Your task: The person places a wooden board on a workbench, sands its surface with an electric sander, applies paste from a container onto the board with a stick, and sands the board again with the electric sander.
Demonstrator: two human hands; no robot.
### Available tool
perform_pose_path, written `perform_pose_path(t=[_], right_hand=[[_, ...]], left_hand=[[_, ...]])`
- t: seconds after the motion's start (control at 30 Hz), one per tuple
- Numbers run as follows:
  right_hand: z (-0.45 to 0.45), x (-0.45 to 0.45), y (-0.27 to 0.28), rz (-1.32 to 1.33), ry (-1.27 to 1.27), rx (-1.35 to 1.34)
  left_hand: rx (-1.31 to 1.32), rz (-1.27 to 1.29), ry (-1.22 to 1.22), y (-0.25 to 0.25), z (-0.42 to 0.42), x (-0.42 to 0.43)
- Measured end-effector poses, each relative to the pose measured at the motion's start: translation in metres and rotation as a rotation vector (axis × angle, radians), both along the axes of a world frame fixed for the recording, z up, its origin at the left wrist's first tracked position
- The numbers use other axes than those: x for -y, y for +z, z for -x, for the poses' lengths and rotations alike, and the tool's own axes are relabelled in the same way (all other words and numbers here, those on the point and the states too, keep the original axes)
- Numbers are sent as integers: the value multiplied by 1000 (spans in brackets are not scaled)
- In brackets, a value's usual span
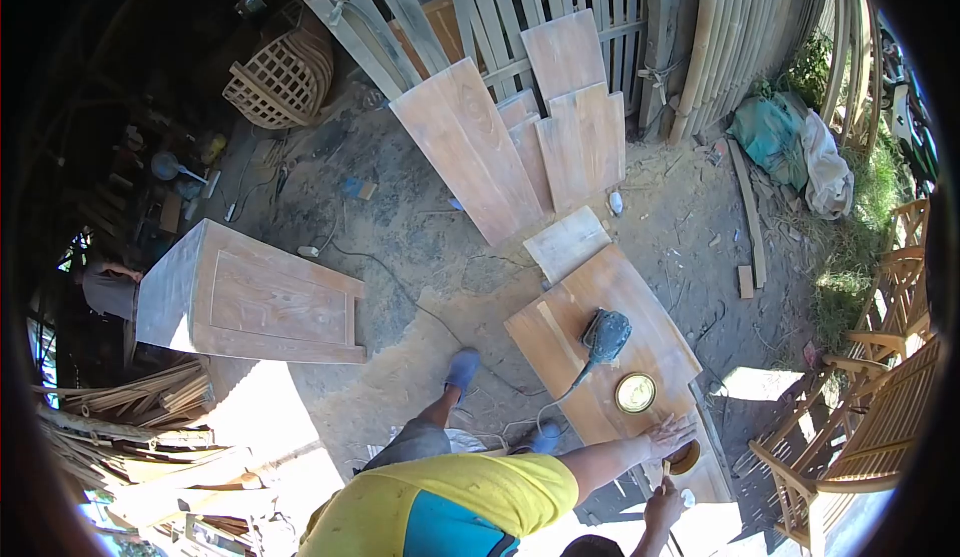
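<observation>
My left hand (pixel 672 437) lies with fingers spread on the pale wooden board, beside a round brown container (pixel 684 458). My right hand (pixel 662 508) is closed near that container's lower side. A short, light stick-like tool (pixel 666 469) rises from its fingers; its exact kind is too small to tell. Next to this hand is a small whitish thing (pixel 688 498). Above my left hand, a round tin (pixel 635 393) with a yellowish inside stands on the wooden panel (pixel 560 332). A dark corded power tool (pixel 606 335) rests farther up the same panel.
Several boards (pixel 465 147) lean on a slatted fence. At left stands a wooden cabinet (pixel 280 297), with a person (pixel 108 289) behind it. A cable (pixel 400 292) crosses the ground near my feet. Wooden chairs (pixel 880 417) stand at right, wood strips (pixel 150 437) at lower left.
</observation>
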State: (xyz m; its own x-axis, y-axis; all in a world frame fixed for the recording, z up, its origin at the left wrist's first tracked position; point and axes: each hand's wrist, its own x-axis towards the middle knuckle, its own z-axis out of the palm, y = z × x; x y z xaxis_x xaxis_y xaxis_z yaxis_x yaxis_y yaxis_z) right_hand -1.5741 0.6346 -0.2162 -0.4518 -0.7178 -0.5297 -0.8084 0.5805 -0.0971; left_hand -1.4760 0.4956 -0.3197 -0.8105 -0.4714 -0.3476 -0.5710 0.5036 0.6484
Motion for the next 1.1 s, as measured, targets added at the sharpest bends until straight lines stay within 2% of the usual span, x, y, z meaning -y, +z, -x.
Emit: perform_pose_path(t=[0.07, 0.1, 0.13, 0.2, 0.3, 0.33, 0.4, 0.43, 0.47, 0.53, 0.57, 0.6, 0.67, 0.73, 0.77, 0.9, 0.97, 1.03, 1.1], right_hand=[[2, -5, 3, -5, 5, 44], [5, -9, 3, 14, 37, 30], [8, -11, 4, 34, 68, 14], [13, -12, 19, 18, 59, 7], [20, -4, 53, -238, 173, 55], [27, -12, 38, -229, 177, 51], [49, -42, -4, 321, 158, -54], [61, -50, -20, 240, -14, 292], [56, -49, -20, 241, -12, 296], [34, -29, 2, 150, -492, 711], [39, -40, -24, 222, -437, 743], [50, -45, -39, 170, -467, 751], [40, -52, -15, 209, -605, 793], [43, -67, 35, 194, -513, 983], [38, -73, 37, 239, -700, 924], [41, -105, 54, 323, -712, 854], [39, -111, 64, 377, -749, 800], [35, -98, 66, 380, -693, 707], [25, -104, 49, 325, -630, 536]], left_hand=[[54, 48, -5, -25, 13, -4], [-28, 142, 101, -21, 10, -9], [-26, 142, 105, -19, 9, -7], [116, -33, 24, 6, 6, 0], [170, -5, 66, 10, 13, -3], [166, 4, 71, 8, 15, -3], [130, 73, 150, -11, 22, -12], [94, 137, 169, -25, 24, -19], [98, 138, 171, -17, 18, -18], [95, -6, 127, 18, -6, -14], [93, 1, 131, 25, -19, -18], [42, -1, 125, 24, -33, -22], [-31, -79, 113, 43, -68, -33], [-58, -173, 123, 75, -118, -50], [-63, -187, 139, 77, -140, -61], [-185, -175, 259, 71, -238, -106], [-93, -270, 369, 93, -296, -118], [-62, -247, 497, 64, -349, -138], [-13, -271, 589, 79, -408, -143]])
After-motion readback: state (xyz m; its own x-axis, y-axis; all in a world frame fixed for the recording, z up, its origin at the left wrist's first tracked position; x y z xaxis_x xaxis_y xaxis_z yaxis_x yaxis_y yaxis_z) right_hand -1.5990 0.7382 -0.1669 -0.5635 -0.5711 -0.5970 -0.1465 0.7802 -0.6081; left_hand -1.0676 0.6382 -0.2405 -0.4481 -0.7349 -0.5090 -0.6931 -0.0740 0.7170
